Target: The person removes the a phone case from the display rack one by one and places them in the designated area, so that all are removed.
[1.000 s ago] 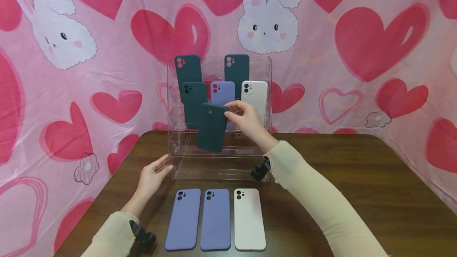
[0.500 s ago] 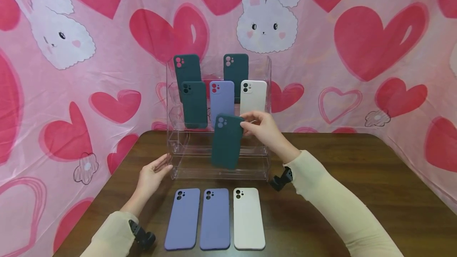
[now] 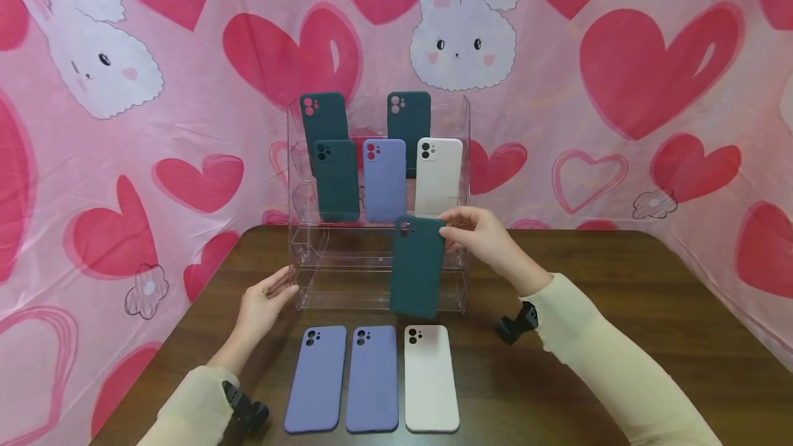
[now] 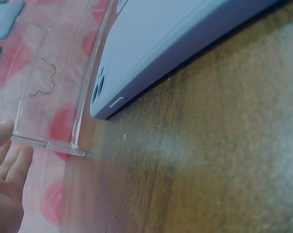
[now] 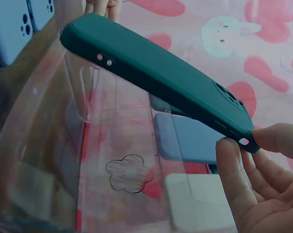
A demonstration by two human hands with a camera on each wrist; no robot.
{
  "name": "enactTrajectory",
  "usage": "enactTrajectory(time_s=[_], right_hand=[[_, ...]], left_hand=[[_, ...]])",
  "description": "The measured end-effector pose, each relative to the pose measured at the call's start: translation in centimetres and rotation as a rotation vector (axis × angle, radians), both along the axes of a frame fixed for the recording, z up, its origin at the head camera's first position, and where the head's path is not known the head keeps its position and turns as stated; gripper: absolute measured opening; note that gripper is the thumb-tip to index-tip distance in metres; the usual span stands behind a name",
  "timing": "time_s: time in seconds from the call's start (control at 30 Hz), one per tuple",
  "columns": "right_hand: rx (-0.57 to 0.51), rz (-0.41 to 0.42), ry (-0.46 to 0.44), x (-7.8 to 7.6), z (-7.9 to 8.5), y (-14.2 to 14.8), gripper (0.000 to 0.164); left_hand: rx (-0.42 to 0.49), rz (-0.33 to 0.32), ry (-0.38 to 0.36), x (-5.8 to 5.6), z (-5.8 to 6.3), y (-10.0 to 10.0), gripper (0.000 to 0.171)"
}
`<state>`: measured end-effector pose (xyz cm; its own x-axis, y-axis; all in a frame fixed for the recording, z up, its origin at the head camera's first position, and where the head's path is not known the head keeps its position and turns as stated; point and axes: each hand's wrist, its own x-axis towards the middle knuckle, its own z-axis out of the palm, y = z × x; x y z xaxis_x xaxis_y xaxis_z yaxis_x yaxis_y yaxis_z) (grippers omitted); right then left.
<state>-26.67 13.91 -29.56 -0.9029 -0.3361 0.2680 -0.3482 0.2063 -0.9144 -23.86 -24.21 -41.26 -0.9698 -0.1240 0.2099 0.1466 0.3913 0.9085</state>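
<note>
My right hand (image 3: pixel 480 239) pinches a dark green phone case (image 3: pixel 418 267) by its upper right corner. The case hangs upright in front of the lower tiers of a clear display rack (image 3: pixel 347 301). In the right wrist view, thumb and fingers nip the case (image 5: pixel 156 73) at the corner by its camera cutout. My left hand (image 3: pixel 263 305) holds the rack's lower left side, its thumb at the front edge and its fingers along the outside. On the table before the rack lie two purple phone cases (image 3: pixel 316 377) (image 3: pixel 372 377) and a white phone case (image 3: pixel 431 377), side by side.
Upper tiers of the rack bear more cases: green ones (image 3: pixel 337 181) (image 3: pixel 323 115) (image 3: pixel 409 112), a purple one (image 3: pixel 385 181) and a white one (image 3: pixel 438 174). The rack stands on a dark wooden table (image 3: pixel 588 308). A pink heart-print cloth (image 3: pixel 545 109) hangs behind.
The right hand has brought the green case down and to the right, from before the middle tier to the rack's lower right front. The left hand has stayed at the rack's side.
</note>
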Motion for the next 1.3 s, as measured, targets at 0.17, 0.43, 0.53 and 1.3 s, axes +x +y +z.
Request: enactTrajectory(time_s=[0.17,0.43,0.53,1.3], right_hand=[[0.046,0.008,-0.047,0.4,-1.2,1.5,0.028],[0.044,0.041,-0.134,0.9,-2.9,3.8,0.032],[0.051,0.064,-0.151,1.2,-3.5,4.7,0.033],[0.016,0.246,-0.399,2.4,-9.2,9.4,0.03]], left_hand=[[0.0,0.003,-0.016,0.1,0.1,0.0,0.047],[0.004,0.001,-0.016,0.1,0.1,0.0,0.047],[0.005,-0.004,-0.01,0.1,0.1,0.0,0.048],[0.011,-0.003,-0.014,0.1,0.0,-0.1,0.047]])
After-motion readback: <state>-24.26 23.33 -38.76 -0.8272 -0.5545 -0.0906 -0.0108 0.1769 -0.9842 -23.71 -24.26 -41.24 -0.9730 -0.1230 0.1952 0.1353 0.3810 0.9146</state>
